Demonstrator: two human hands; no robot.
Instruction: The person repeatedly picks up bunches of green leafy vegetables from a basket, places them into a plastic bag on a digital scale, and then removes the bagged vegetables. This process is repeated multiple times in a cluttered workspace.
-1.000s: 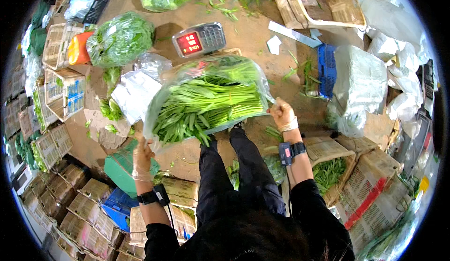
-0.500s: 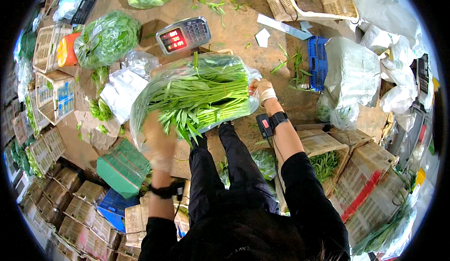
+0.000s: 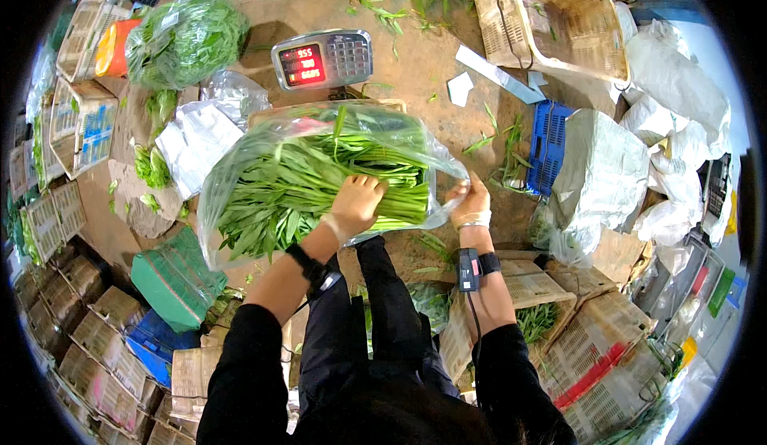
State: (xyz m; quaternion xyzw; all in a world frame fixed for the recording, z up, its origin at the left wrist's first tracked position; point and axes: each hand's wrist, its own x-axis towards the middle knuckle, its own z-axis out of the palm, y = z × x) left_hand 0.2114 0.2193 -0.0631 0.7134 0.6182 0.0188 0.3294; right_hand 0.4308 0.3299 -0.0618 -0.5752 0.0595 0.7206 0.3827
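A large clear plastic bag point(image 3: 240, 153), its mouth toward the right, lies on its side in front of me. Long-stemmed leafy greens point(image 3: 280, 185) fill it, leaves to the left and cut stems to the right. My left hand point(image 3: 357, 204) rests on the near side of the greens, its fingers curled over the stems. At the bag's mouth, my right hand point(image 3: 470, 199) pinches the plastic edge and holds it out to the right. Just beyond the bag stands a digital scale display point(image 3: 323, 59) with lit red figures; a pale crate rim point(image 3: 391, 105) shows behind the bag.
White plastic sheets point(image 3: 200, 137) lie left of the bag, near a bagged bundle of greens point(image 3: 188, 37). A beige crate point(image 3: 551, 25) stands far right, a blue crate point(image 3: 549, 145) at right. Stacked crates point(image 3: 599, 365) flank my legs. Loose leaves point(image 3: 511, 145) litter the floor.
My left hand has moved from the bag's left end rightward onto the stems. The right hand still grips the bag's mouth, now pulled further right. The display's figures have changed.
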